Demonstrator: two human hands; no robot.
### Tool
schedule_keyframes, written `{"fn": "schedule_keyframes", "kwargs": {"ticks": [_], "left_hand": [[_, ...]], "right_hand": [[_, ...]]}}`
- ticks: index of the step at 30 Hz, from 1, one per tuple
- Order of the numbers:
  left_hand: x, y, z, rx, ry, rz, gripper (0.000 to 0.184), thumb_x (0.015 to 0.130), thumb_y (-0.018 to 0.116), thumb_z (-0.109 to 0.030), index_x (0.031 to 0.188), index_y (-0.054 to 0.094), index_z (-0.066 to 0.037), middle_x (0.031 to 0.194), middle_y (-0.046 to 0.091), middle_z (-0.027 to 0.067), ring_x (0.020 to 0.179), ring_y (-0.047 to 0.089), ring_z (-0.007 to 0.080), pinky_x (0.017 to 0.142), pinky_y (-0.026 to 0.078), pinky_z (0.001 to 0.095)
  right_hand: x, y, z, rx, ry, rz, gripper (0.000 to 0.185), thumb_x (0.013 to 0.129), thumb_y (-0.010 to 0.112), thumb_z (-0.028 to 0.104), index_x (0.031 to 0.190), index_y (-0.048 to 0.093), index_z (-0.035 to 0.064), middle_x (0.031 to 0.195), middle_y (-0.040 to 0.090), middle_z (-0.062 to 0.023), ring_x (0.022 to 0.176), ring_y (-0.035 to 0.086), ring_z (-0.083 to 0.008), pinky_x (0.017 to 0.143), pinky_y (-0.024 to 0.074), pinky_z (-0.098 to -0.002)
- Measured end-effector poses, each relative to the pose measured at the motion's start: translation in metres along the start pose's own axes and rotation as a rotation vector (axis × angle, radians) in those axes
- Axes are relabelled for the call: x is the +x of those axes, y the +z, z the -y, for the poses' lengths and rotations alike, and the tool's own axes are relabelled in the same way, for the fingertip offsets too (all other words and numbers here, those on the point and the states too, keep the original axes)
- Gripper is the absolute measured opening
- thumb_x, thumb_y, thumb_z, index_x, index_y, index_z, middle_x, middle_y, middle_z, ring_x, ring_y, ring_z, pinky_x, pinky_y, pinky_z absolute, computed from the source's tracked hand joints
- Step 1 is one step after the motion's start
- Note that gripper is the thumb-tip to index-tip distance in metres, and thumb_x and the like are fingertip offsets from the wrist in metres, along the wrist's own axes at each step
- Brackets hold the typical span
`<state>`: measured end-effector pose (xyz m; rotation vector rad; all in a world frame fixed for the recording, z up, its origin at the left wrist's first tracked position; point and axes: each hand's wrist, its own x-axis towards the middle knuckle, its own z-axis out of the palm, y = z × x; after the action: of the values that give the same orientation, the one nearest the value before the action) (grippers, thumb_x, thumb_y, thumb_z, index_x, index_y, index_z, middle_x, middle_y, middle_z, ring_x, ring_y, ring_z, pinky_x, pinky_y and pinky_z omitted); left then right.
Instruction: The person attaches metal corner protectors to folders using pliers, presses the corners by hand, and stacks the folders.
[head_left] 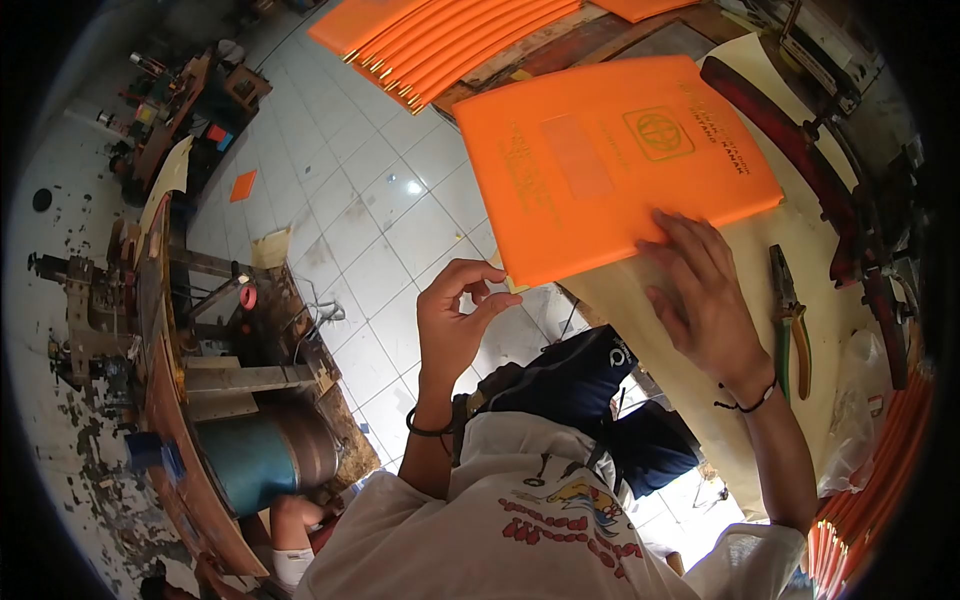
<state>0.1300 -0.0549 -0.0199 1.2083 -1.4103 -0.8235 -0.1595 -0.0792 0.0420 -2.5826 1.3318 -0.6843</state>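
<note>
An orange folder [600, 170] with gold lettering and a round emblem lies on the pale-covered worktable [690, 350], its lower left corner over the table's edge. At that corner is my left hand [463, 310], thumb and forefinger curved and a little apart, with nothing visible held between them. My right hand [697, 295] rests its spread fingertips on the folder's lower edge. Pliers [790, 330] with green and yellow handles lie on the table to the right of my right hand.
A row of orange folders [460, 45] sits at the top, and more orange sheets [880, 490] stand at lower right. A dark red curved metal arm [800, 150] borders the table. Clear plastic [853, 410] lies near the right edge. At lower left is another person's arm [292, 525].
</note>
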Motion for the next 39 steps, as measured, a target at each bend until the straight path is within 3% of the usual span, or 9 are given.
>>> {"fn": "schedule_keyframes", "kwargs": {"ticks": [5, 8, 14, 35, 39], "left_hand": [[0.001, 0.002, -0.006, 0.116, 0.029, -0.031, 0.030, 0.069, 0.080, 0.007, 0.095, 0.069, -0.003, 0.090, 0.064, 0.0036, 0.069, 0.053, 0.0080, 0.067, 0.045, 0.0235], [0.002, 0.001, -0.002, 0.095, 0.062, -0.039, 0.029, 0.068, 0.084, -0.003, 0.093, 0.070, -0.006, 0.085, 0.066, 0.0021, 0.068, 0.052, 0.0089, 0.061, 0.042, 0.0244], [-0.003, 0.007, -0.001, 0.053, -0.014, -0.088, 0.028, 0.069, 0.084, -0.003, 0.093, 0.070, -0.006, 0.085, 0.066, 0.0024, 0.068, 0.052, 0.0087, 0.061, 0.041, 0.0238], [-0.003, 0.003, -0.003, 0.168, 0.075, -0.074, 0.029, 0.070, 0.085, -0.007, 0.096, 0.071, -0.008, 0.092, 0.068, 0.0034, 0.070, 0.053, 0.0103, 0.060, 0.039, 0.0239], [-0.004, 0.006, -0.006, 0.166, 0.051, -0.074, 0.030, 0.070, 0.083, -0.001, 0.096, 0.069, -0.006, 0.090, 0.066, 0.0035, 0.070, 0.053, 0.0097, 0.062, 0.040, 0.0236]], "right_hand": [[0.000, 0.000, 0.000, -0.009, 0.002, 0.008, 0.044, 0.081, 0.067, 0.008, 0.124, 0.057, 0.0052, 0.138, 0.047, -0.0172, 0.130, 0.042, -0.0356, 0.113, 0.0291, -0.0508], [0.001, 0.000, 0.001, -0.009, 0.003, 0.006, 0.044, 0.081, 0.066, 0.008, 0.123, 0.057, 0.0051, 0.138, 0.047, -0.0171, 0.130, 0.042, -0.0356, 0.113, 0.0291, -0.0510], [0.001, -0.001, 0.001, -0.006, 0.008, 0.004, 0.043, 0.081, 0.066, 0.007, 0.122, 0.057, 0.0050, 0.138, 0.047, -0.0171, 0.130, 0.042, -0.0356, 0.113, 0.0290, -0.0514], [0.001, 0.001, 0.000, 0.011, 0.022, 0.011, 0.043, 0.080, 0.067, 0.008, 0.122, 0.057, 0.0051, 0.141, 0.045, -0.0164, 0.132, 0.040, -0.0363, 0.114, 0.0284, -0.0500], [0.001, 0.000, 0.001, 0.019, 0.041, 0.026, 0.044, 0.080, 0.068, 0.007, 0.123, 0.057, 0.0059, 0.143, 0.045, -0.0146, 0.134, 0.037, -0.0367, 0.115, 0.0273, -0.0482]]}}
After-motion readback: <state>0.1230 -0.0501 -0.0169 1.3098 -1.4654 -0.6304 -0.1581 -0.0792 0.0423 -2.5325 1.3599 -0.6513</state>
